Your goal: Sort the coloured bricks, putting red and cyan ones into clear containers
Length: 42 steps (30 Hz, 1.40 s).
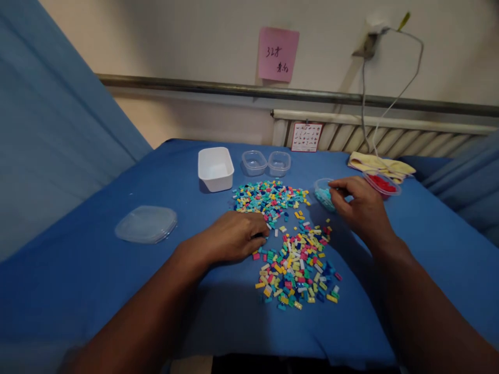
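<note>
My left hand rests at the left side of the loose toy bricks, its fingers curled together with the tips hidden against the cloth. Small multicoloured building bricks form a far pile and a nearer pile, with a few scattered between them. On the right, my right hand is at a clear tub holding light blue bricks. Its thumb and forefinger come together at the tub's rim; whatever they may pinch is too small to make out.
A white box and two clear tubs, left and right, stand behind the piles. Clear lids lie at left. Beyond my right hand are a tub of red bricks and a yellow cloth. A radiator borders the back.
</note>
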Available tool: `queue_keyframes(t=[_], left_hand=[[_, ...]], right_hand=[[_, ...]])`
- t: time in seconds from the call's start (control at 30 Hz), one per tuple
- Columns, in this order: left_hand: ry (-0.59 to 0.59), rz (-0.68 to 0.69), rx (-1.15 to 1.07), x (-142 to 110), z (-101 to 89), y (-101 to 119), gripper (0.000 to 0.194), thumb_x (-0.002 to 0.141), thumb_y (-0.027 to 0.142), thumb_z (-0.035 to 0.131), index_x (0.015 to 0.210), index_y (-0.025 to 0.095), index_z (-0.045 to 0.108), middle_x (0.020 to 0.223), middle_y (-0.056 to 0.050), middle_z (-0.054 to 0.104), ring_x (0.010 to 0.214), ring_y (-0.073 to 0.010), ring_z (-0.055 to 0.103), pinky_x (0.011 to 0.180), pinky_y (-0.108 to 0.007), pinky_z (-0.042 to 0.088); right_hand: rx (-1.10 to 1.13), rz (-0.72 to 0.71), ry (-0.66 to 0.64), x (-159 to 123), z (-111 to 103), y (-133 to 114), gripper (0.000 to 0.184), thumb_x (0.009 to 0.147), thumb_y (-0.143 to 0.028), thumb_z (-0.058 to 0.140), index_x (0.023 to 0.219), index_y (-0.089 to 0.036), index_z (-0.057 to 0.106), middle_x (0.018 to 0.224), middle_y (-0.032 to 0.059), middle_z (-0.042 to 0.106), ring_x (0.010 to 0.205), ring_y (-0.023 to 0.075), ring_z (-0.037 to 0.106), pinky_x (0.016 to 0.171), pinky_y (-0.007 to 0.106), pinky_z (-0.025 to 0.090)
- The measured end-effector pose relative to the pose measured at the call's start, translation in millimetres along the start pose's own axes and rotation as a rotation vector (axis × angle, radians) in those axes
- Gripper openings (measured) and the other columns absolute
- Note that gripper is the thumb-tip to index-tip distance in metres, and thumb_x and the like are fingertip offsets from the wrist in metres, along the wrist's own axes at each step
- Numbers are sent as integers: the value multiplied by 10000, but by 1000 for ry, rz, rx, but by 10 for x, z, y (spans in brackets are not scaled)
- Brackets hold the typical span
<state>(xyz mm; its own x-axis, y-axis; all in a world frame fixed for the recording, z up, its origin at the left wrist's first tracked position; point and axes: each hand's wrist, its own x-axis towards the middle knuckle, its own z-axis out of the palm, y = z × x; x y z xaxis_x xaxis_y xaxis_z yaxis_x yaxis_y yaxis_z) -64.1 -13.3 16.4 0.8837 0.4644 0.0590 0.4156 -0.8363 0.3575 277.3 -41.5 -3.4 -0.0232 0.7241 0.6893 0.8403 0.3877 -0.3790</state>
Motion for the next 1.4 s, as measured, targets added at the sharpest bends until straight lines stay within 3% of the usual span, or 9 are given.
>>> queue_keyframes(t=[0.13,0.27,0.4,0.53,0.63,0.83,1.03,1.2,1.4], left_hand=[[11,13,-6,24,8,-25,128,985,168,616,963,222,730,967,-20,737,887,-171,694,790,-279,494],[12,-12,-76,33,11,-23,152,966,140,608,1003,212,737,1019,-24,736,912,-162,689,812,-267,492],[36,-74,-201,48,30,-22,157,933,130,619,985,201,749,996,-24,730,893,-154,669,820,-271,490],[155,-226,-538,117,119,-15,78,911,211,676,933,175,742,863,-14,706,782,-136,625,727,-259,479],[294,-306,-872,197,212,10,175,876,318,760,924,149,754,821,-22,717,731,-120,621,687,-248,479],[489,-440,-1147,304,261,72,283,734,315,896,914,135,772,809,-34,755,718,-116,671,690,-236,511],[483,-464,-1171,310,258,76,276,725,276,893,924,131,769,766,-26,746,677,-101,663,658,-216,507],[474,-404,-1115,306,283,56,249,773,303,870,921,138,757,805,-33,757,724,-116,688,690,-229,535],[461,-393,-1089,322,268,66,247,802,307,841,943,147,717,784,-24,754,685,-115,693,666,-231,549]], right_hand=[[-53,91,-12,-36,-54,329,214,987,-300,635,1082,-178,783,972,98,756,812,241,692,811,411,568],[-27,129,66,-56,-61,348,222,999,-314,640,1098,-191,796,1015,99,779,840,247,711,821,414,576],[67,85,93,-87,17,65,199,1024,-304,634,1120,-212,782,1002,89,786,830,244,718,771,401,582],[218,-132,-114,-186,223,-414,181,1049,-249,629,1187,-241,745,1065,91,790,947,254,741,844,420,606],[371,-265,-240,-259,375,-742,279,1049,-224,659,1325,-256,688,1163,97,778,1064,255,737,902,427,621],[509,-92,-138,-312,525,-884,212,1016,-182,699,1207,-270,726,1093,63,771,979,218,744,845,376,631],[503,-63,-146,-337,550,-815,189,997,-196,723,1161,-285,750,1031,38,787,941,222,749,816,375,615],[541,-96,-156,-330,547,-876,318,991,-112,656,1238,-296,733,1191,63,767,1104,231,740,941,408,617],[542,-103,-163,-277,523,-867,256,1015,-146,672,1219,-286,736,1079,52,776,1004,221,741,867,383,613]])
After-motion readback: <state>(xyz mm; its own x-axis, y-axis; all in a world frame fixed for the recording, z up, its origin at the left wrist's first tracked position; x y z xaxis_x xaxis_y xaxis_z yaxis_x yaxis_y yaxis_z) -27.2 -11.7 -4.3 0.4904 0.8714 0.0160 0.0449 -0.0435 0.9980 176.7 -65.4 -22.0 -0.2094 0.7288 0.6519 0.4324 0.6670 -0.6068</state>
